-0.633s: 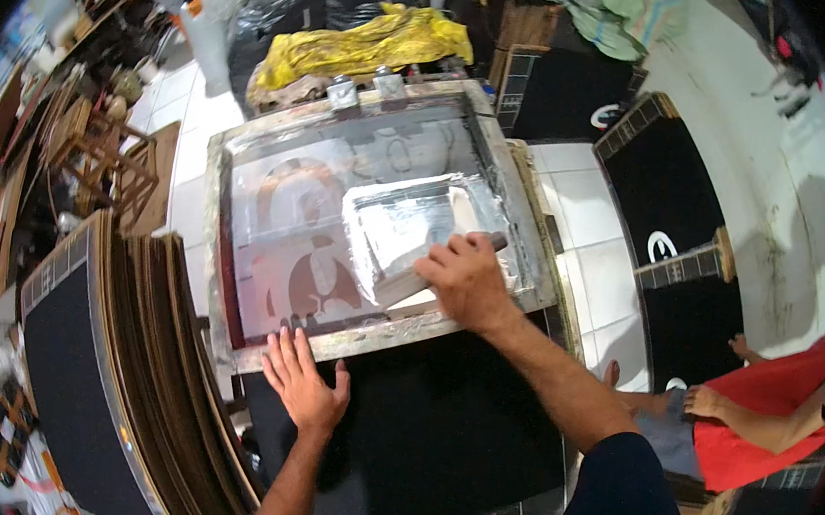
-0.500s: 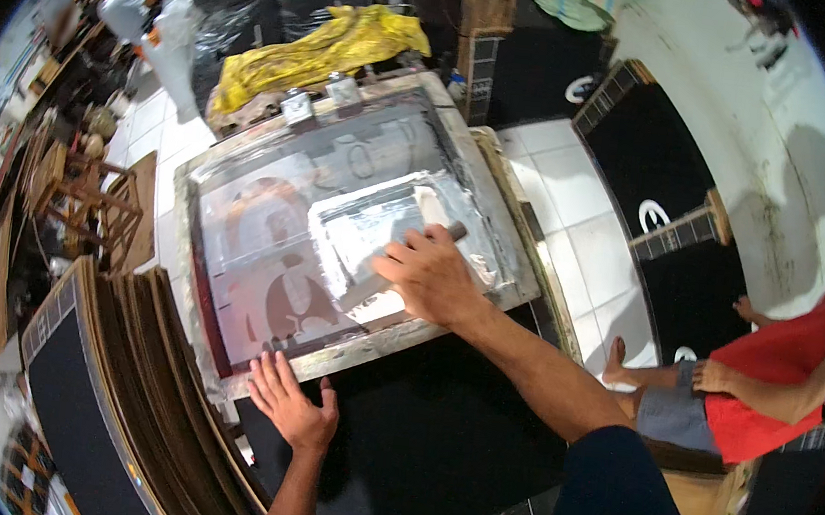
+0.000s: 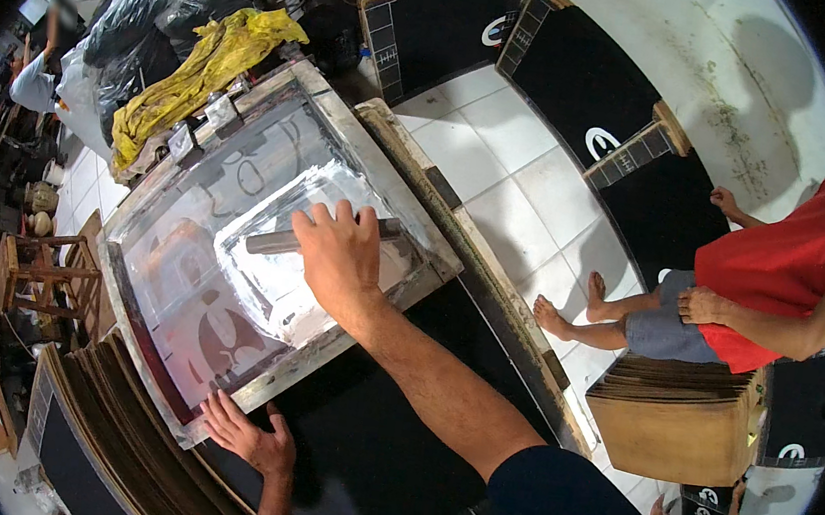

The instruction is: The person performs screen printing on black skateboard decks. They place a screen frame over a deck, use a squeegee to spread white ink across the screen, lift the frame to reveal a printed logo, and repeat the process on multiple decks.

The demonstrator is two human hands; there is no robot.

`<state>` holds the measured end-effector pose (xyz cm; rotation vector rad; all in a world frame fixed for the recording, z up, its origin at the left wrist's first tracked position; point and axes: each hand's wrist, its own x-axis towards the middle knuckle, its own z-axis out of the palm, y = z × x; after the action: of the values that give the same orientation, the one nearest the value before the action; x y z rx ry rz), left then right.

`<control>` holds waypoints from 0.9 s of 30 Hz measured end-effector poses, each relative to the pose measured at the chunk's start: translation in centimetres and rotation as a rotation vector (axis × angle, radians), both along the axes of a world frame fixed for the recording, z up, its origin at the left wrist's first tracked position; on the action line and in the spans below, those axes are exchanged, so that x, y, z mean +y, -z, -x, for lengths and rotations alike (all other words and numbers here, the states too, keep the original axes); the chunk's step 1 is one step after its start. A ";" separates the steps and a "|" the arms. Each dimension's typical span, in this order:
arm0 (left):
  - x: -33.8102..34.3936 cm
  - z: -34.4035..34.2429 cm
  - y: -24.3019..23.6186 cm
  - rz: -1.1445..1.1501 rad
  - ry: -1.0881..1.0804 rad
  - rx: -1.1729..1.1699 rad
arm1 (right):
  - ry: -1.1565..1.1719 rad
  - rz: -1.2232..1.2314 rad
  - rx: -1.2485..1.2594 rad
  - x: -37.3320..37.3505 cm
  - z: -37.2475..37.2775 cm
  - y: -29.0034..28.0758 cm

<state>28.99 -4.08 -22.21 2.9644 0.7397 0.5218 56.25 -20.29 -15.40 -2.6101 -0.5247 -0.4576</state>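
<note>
Where the wooden-framed printing screen [image 3: 263,242] lies tilted across the centre-left of the frame, the right hand [image 3: 337,255] is closed over the long grey squeegee [image 3: 278,240], fingers curled across its top edge and the blade resting on the mesh. The squeegee runs roughly level, left to right, across the middle of the screen, and only its left end and a short length at the right show past the knuckles. The mesh is translucent, smeared with pale wet ink in a bright rectangular patch around the blade; dark rounded shapes show through its lower left part. The frame is pale, squared timber with worn, ink-stained edges.

The left hand [image 3: 248,438] lies flat and spread at the lower centre, fingers open, fingertips touching the near corner of the frame; it grips nothing. Under the screen sits a matte black sheet [image 3: 363,443], smooth and flat. A stack of thin brown boards [image 3: 113,427] fans along the lower left. A crumpled yellow cloth [image 3: 196,69] lies beyond the screen at upper left. At right, a seated person in red [image 3: 783,271] rests bare feet on white floor tiles [image 3: 501,176].
</note>
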 end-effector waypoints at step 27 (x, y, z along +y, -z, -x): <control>0.5 0.0 -1.1 0.163 -0.024 0.030 | -0.515 0.211 -0.130 5.4 -6.4 -2.0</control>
<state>28.99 -3.62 -21.08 2.8216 0.7816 0.3983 62.65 -14.85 -13.43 -2.5085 -1.3064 -0.4159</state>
